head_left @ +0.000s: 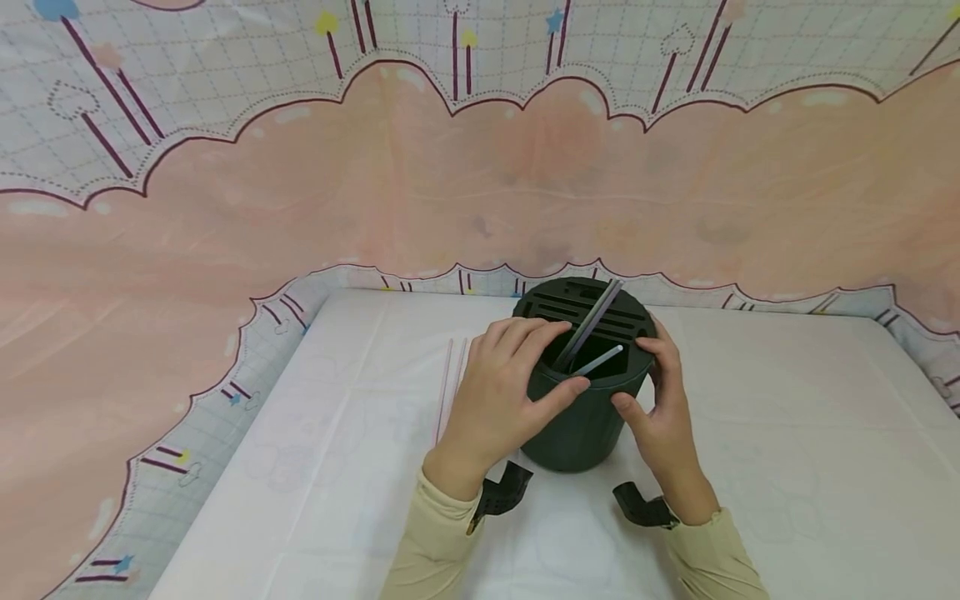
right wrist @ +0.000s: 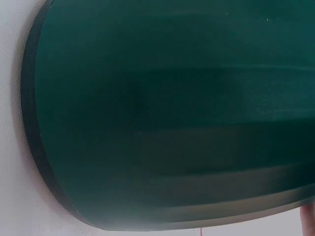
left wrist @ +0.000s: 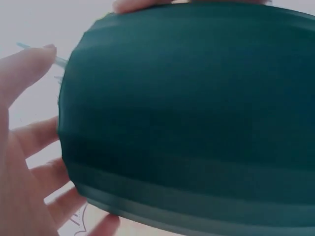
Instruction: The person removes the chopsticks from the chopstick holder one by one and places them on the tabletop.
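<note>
Green container (head_left: 577, 435) partly behind left hand (head_left: 504, 392), perhaps straws (head_left: 587, 326) inside, backdrop (head_left: 480, 200) beyond

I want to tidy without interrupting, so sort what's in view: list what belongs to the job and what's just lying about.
In the job:
- holder, gripped by the right hand
- sticks in its opening, left hand beside them

Not in the job:
- white cloth underneath
- patterned backdrop
- black wrist pieces, worn
</note>
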Demonstrator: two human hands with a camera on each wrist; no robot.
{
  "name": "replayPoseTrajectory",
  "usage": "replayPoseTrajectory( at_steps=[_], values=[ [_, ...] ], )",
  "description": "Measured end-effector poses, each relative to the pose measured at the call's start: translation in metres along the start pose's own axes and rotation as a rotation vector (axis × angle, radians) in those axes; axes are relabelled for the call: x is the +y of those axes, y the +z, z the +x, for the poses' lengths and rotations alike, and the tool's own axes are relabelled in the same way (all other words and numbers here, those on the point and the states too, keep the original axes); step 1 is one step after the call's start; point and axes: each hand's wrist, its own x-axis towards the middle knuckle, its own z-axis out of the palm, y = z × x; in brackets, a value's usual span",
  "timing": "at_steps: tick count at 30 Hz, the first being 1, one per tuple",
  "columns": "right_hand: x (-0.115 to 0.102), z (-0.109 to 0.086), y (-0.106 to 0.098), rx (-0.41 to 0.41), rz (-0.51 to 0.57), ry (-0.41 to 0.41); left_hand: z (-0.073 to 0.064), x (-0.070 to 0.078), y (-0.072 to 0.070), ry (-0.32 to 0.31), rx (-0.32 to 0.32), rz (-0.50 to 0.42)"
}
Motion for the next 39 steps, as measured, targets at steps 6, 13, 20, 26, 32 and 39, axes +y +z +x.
replayPoseTrajectory(
  at_steps=[6,13,20,26,32,39],
  values=[
    [0.000,0.001,0.001,0.000,0.005,-0.013,0.000,0.011,0.002,-0.004,-0.026,0.078],
    [-0.001,-0.001,0.002,0.005,0.013,0.002,-0.002,0.016,0.003,0.011,-0.022,0.091],
    [-0.004,-0.002,0.003,0.002,-0.002,0.013,-0.003,0.011,-0.005,0.023,0.051,-0.007],
    [-0.007,-0.003,0.004,0.003,-0.005,0.051,-0.003,0.001,-0.015,-0.033,0.165,-0.175],
    [0.006,-0.004,0.002,0.001,-0.016,0.067,-0.003,0.003,-0.022,-0.044,0.228,-0.333],
    [0.023,-0.006,-0.002,-0.008,-0.027,0.082,0.000,0.007,-0.029,-0.036,0.324,-0.404]
  ],
)
